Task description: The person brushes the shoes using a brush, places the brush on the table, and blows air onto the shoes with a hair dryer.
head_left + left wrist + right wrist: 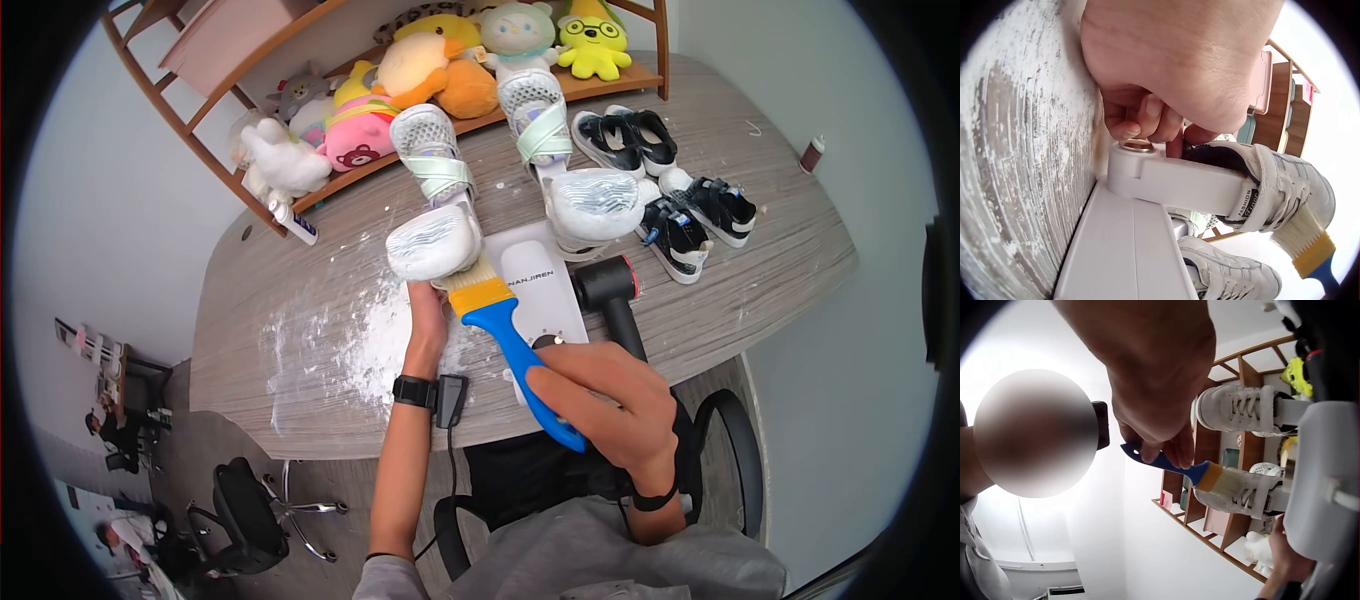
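Two white shoes (432, 243) (1229, 269) are mounted on the arms of a white stand (530, 270) (1116, 244). The left hand (428, 315) (1172, 69) has its fingers curled at the stand's hinge, by the heel of the nearer shoe (1297, 181); the exact contact is partly hidden. A blue-handled brush (510, 340) (1166, 464) is pinched in the right hand (615, 405) (1160, 406). Its pale bristles (1300, 228) touch the laces and front of the left-side shoe in the head view.
Mesh shoes with mint straps (440, 180) stand behind. Black shoes (675, 240) and a black dryer (607, 285) are on the right. White powder (385, 340) covers the table's left part. Plush toys (420, 70) fill a wooden shelf (190, 125); a small bottle (813, 155) stands far right.
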`<state>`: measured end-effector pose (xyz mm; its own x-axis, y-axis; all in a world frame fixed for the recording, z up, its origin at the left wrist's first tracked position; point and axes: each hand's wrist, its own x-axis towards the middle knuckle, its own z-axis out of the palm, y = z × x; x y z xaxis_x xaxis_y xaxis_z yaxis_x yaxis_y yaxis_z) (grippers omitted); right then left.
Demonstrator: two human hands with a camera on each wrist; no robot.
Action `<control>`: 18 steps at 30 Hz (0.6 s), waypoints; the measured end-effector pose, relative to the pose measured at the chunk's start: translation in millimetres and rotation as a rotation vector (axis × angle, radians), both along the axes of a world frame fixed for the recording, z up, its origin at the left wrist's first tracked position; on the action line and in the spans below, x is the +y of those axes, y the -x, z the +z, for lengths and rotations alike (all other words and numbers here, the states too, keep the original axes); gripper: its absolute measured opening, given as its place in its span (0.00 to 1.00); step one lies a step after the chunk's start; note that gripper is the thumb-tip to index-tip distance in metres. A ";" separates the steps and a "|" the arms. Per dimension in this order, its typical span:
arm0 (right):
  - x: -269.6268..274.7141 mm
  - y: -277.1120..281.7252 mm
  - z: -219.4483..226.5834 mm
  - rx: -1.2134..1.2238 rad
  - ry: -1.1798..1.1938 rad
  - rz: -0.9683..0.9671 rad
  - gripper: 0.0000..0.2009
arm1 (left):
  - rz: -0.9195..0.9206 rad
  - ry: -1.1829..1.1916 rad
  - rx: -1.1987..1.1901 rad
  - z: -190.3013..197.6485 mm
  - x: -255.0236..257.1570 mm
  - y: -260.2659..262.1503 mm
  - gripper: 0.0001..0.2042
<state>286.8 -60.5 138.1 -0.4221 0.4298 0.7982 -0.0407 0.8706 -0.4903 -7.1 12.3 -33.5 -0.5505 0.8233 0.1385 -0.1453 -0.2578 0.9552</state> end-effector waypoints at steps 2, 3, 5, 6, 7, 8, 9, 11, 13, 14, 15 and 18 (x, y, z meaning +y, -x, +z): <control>-5.5 1.1 -1.6 0.115 -0.164 -0.107 0.19 | -0.061 0.012 -0.021 -8.4 2.4 8.2 0.17; -9.5 -0.8 0.5 0.109 -0.171 -0.096 0.19 | -0.131 0.031 -0.035 -10.9 2.6 11.8 0.17; -18.9 -6.5 7.6 0.171 -0.174 -0.127 0.19 | -0.220 0.008 -0.171 -16.0 2.9 17.6 0.16; -22.8 -6.8 10.1 0.164 -0.180 -0.114 0.19 | -0.320 -0.009 -0.300 1.5 -0.6 10.4 0.16; -26.7 -6.9 11.8 0.197 -0.171 -0.124 0.18 | -0.231 0.031 -0.310 16.2 -5.6 -1.2 0.17; -30.1 -7.1 13.9 0.229 -0.160 -0.132 0.16 | -0.220 0.025 -0.320 15.7 -1.7 -4.6 0.17; -31.1 -9.8 16.5 0.171 -0.158 -0.135 0.16 | -0.168 0.011 -0.280 16.1 2.9 -6.0 0.17; -29.8 -5.9 10.9 0.087 -0.132 -0.141 0.16 | -0.105 0.018 -0.228 40.9 -3.5 -13.9 0.17; -24.3 0.9 4.6 -0.063 -0.049 -0.154 0.18 | -0.158 -0.011 -0.164 50.3 -12.5 -17.0 0.17; -20.3 6.7 2.1 -0.076 -0.053 -0.143 0.18 | -0.225 -0.035 -0.085 53.4 -15.7 -18.1 0.17; -16.2 13.5 -0.7 -0.118 -0.013 -0.151 0.18 | -0.143 -0.001 -0.057 57.8 -15.8 -23.4 0.17; -6.3 26.9 -16.7 -0.142 0.022 -0.162 0.19 | -0.157 0.039 -0.083 62.3 -18.5 -23.9 0.16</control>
<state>259.9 -66.7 121.4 -0.4534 0.5180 0.7253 0.1699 0.8491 -0.5002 16.8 -6.3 28.8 -0.4229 0.9039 0.0643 -0.2597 -0.1889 0.9470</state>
